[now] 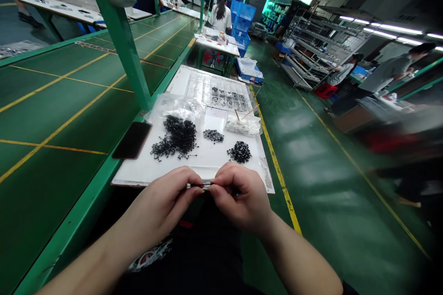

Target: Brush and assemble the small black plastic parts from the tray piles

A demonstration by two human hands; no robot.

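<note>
At the near edge of the white work table (138, 173), my left hand (169, 198) pinches one end of a thin black rod-like part (205, 184). The fingertips of my right hand (240, 193) close on its other end, so the part spans the small gap between both hands. Just beyond lie a large heap of black stick-like parts (180, 133), a small pile of grey and black pieces (213, 135) and a round pile of black ring-like pieces (240, 152). Fine detail of the held part is too small to make out.
A dark phone-like slab (132, 140) lies left, by a green post (128, 50) and conveyor belt (79, 83). Behind the piles are a clear plastic bag (180, 106), a compartment tray (224, 94) and a bag of white pieces (244, 124). People work farther off.
</note>
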